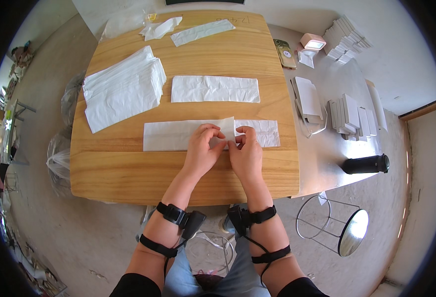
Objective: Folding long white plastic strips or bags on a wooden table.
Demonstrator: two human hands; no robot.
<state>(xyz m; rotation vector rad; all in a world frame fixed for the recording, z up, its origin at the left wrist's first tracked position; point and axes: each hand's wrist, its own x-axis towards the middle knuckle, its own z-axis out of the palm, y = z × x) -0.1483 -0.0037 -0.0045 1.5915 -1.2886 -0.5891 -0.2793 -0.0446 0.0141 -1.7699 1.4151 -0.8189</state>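
Note:
A long white paper-like strip [166, 136] lies across the near half of the wooden table, with a crinkled white piece [270, 133] reaching out from under its right end. My left hand [204, 151] is closed over the strip near that end, thumb and fingers curled together at its slightly raised edge. Right beside it, my right hand [246, 154] pinches at the same edge, its thumb close to my left thumb. The exact grip between the fingertips is partly hidden. Just beyond my hands a flat, creased white strip [215, 89] lies apart.
A fanned stack of white sheets [124, 86] covers the table's left side. Another strip [203, 32] and crumpled white pieces [161, 28] lie at the far edge. On the metal side table are a phone [285, 53], white boxes [351, 114] and a black bottle [364, 164]. A round stool [353, 232] stands right.

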